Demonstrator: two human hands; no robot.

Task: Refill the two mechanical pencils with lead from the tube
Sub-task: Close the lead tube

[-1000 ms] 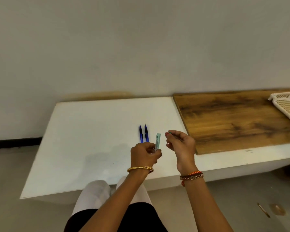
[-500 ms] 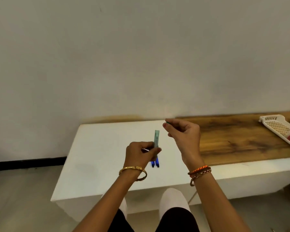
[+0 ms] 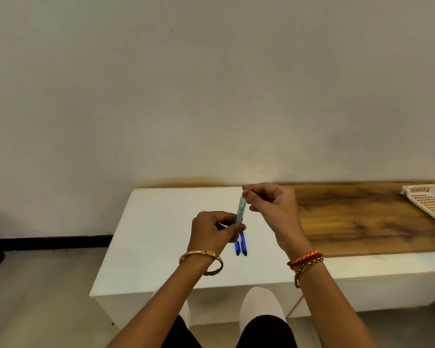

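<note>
Left hand has the lead tube pinched at its lower end, so it sticks up nearly upright over the white table. It's slim, pale green, with tiny print. Right hand fingertips are closed at its top. Two blue mechanical pencils lie side by side on the table just below.

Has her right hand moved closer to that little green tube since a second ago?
Yes. The right hand has closed in leftward on the tube, its fingertips now at the tube's top end, while the pencils lie on the white table.
</note>
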